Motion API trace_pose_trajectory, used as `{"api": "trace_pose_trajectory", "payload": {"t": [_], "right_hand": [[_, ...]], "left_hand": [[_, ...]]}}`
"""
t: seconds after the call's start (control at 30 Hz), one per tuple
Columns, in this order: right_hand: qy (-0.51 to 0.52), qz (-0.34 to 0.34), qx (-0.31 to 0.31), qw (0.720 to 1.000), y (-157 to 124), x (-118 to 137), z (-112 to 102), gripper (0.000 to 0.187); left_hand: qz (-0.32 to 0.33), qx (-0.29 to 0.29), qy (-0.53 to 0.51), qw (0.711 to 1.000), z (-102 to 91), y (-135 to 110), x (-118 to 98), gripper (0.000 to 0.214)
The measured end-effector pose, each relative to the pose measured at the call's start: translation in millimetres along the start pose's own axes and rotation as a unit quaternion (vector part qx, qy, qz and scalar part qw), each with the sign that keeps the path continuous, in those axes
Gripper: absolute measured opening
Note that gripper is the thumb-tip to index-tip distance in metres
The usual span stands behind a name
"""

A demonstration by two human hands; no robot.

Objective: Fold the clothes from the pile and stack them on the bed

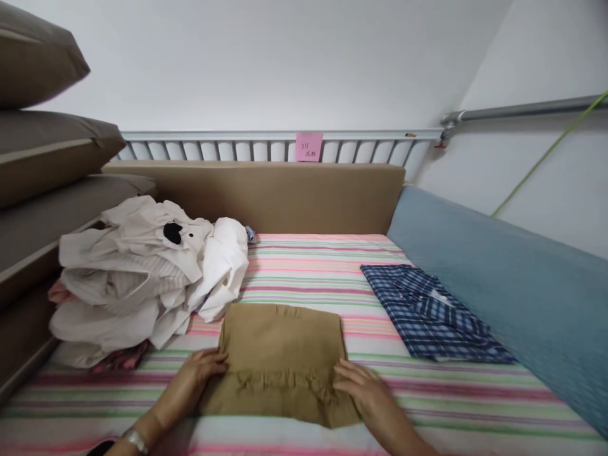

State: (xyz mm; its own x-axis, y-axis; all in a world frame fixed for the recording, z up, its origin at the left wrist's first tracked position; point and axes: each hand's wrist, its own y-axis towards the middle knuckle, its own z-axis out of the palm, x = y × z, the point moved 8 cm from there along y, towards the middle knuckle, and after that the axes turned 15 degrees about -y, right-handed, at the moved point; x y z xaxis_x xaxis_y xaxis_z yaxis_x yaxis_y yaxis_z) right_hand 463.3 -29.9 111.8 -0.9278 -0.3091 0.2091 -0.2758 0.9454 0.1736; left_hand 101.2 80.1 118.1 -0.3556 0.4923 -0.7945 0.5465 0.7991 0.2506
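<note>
A folded tan garment (280, 354) with a ruffled band lies flat on the striped bed sheet (308, 266) right in front of me. My left hand (197, 377) rests at the garment's left edge, fingers curled onto the cloth. My right hand (363, 387) lies on its lower right corner, fingers pressed down on the fabric. A silver watch (134, 438) sits on my left wrist.
A heap of white and cream clothes (142, 272) sits at the left. A folded blue plaid shirt (427, 313) lies at the right beside a blue cushion (498, 278). Brown cushions (42, 158) stack at far left. A tan headboard pad (266, 193) and white rail (266, 147) stand behind.
</note>
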Motion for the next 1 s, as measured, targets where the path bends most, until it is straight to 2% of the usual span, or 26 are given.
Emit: {"api": "trace_pose_trajectory", "payload": {"t": [0.07, 0.13, 0.2, 0.27, 0.4, 0.5, 0.6, 0.73, 0.83, 0.9, 1.0], "right_hand": [[0.003, 0.035, 0.025, 0.999, -21, -7, 13, 0.042], [0.009, 0.099, 0.017, 0.995, -31, -19, 4, 0.043], [0.008, 0.153, -0.006, 0.988, -31, -23, -13, 0.042], [0.002, 0.146, -0.015, 0.989, -19, -7, -24, 0.039], [-0.028, 0.07, 0.018, 0.997, 22, 42, -21, 0.045], [-0.055, 0.114, 0.008, 0.992, 52, 45, -18, 0.05], [-0.102, 0.143, -0.025, 0.984, 75, 34, -11, 0.051], [-0.166, 0.194, 0.001, 0.967, 94, 11, 29, 0.055], [-0.192, 0.223, 0.015, 0.956, 101, 1, 53, 0.058], [-0.193, 0.22, 0.014, 0.956, 105, -1, 59, 0.059], [-0.144, 0.216, 0.008, 0.966, 106, -6, 56, 0.058]], "left_hand": [[0.021, -0.035, 0.053, 0.998, -5.2, -34, 13, 0.029], [0.015, -0.089, 0.093, 0.992, -19.4, -53, 16, 0.031], [0.005, -0.131, 0.112, 0.985, -26.6, -55, 4, 0.031], [0.016, -0.122, 0.115, 0.986, -14.8, -42, -23, 0.031], [0.041, -0.05, 0.112, 0.992, 34.6, 3, -80, 0.034], [0.026, -0.041, 0.124, 0.991, 56.7, 34, -97, 0.036], [-0.022, -0.027, 0.161, 0.986, 73.7, 54, -89, 0.041], [-0.101, -0.003, 0.205, 0.973, 97.4, 58, -56, 0.053], [-0.119, 0.008, 0.219, 0.968, 109.0, 56, -39, 0.057], [-0.123, 0.014, 0.22, 0.968, 112.1, 55, -34, 0.057], [-0.129, 0.026, 0.207, 0.969, 111.2, 52, -32, 0.057]]}}
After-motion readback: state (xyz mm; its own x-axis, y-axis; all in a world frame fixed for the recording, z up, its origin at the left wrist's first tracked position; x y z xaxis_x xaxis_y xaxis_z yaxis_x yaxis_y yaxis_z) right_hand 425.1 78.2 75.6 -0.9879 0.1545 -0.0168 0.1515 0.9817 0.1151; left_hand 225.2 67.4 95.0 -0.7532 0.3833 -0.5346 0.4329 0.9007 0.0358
